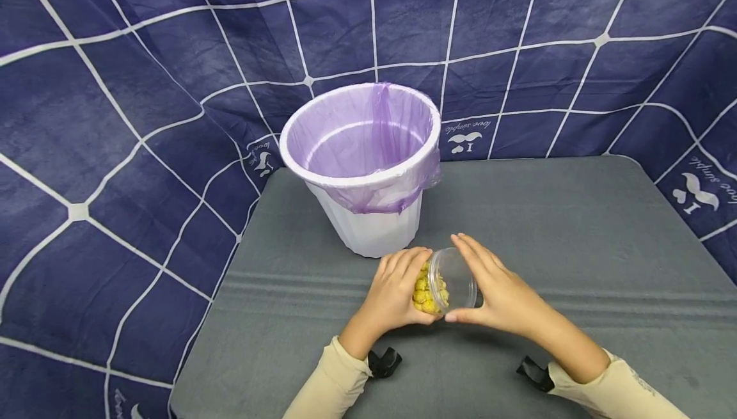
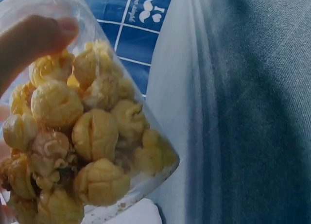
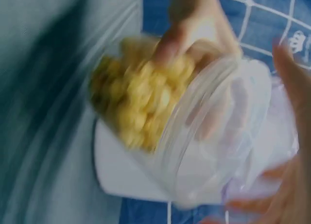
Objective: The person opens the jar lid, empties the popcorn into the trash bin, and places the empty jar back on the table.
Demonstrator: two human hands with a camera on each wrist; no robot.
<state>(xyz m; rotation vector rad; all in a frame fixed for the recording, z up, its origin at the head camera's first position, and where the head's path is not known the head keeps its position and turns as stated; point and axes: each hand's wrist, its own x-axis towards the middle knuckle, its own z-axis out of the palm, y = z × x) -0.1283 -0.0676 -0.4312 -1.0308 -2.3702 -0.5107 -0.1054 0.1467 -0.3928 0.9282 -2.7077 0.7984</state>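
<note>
A clear plastic jar [image 1: 428, 291] of golden popcorn lies tilted on its side between both hands, above the grey surface. My left hand [image 1: 391, 291] grips the jar's body, its thumb across the plastic in the left wrist view. Popcorn [image 2: 63, 117] is heaped toward the jar's bottom. The clear round end [image 3: 228, 122] points to my right hand [image 1: 498, 291]. That hand has its fingers and thumb spread around this end, straight fingers above and thumb below. In the right wrist view, its blurred fingers [image 3: 294, 83] stand slightly apart from the clear plastic.
A white bin [image 1: 377, 227] with a purple liner [image 1: 368, 150] stands just beyond the hands, its mouth open upward. The grey padded surface [image 1: 547, 227] stretches around it. Dark blue cloth with white lines [image 1: 518, 16] hangs behind and at both sides.
</note>
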